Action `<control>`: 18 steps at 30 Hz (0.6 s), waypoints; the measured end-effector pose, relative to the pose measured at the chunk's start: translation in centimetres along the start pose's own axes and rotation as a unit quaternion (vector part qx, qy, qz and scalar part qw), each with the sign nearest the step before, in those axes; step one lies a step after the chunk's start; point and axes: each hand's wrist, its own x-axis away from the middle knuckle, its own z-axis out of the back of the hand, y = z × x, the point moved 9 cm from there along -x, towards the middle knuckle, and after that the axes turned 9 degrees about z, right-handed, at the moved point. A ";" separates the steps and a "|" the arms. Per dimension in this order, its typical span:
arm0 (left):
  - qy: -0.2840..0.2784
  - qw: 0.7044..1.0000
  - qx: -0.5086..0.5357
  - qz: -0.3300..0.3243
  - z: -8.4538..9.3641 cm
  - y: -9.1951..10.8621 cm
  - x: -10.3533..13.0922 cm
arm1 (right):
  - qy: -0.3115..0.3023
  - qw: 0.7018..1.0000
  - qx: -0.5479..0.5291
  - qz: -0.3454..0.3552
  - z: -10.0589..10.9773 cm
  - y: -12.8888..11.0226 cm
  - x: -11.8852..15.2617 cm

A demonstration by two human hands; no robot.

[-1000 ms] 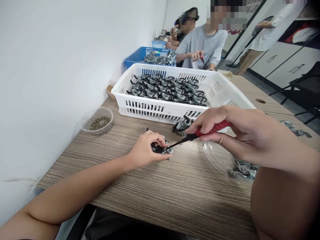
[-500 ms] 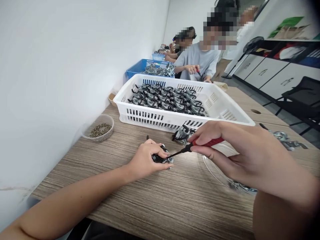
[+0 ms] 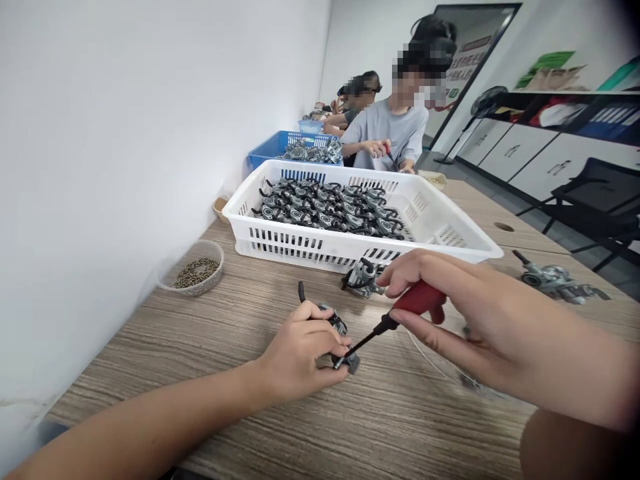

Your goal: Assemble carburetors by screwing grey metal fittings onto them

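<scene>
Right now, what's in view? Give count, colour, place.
metal part: one, grey-black, centre
screwdriver: one, red-black, right of it
slotted basket: one, white, middle
basket parts: many, grey-black, inside it
loose parts: two, grey-black, basket front and table right
tub: one, clear, left
small pieces: many, brassy, inside tub
dish: one, clear, right, partly hidden
crate: one, blue, behind basket
table: one, brown, beneath
people: at least two, grey shirt nearest, beyond
chair: one, black, right
fan: one, black, background
cabinet: one, white, background
left hand: one, bare, around metal part
right hand: one, bare, gripping screwdriver
</scene>
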 end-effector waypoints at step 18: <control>0.043 0.981 0.055 0.180 1.9 -4.7 -0.6 | 0.008 0.997 0.001 0.074 0.9 -1.2 -0.5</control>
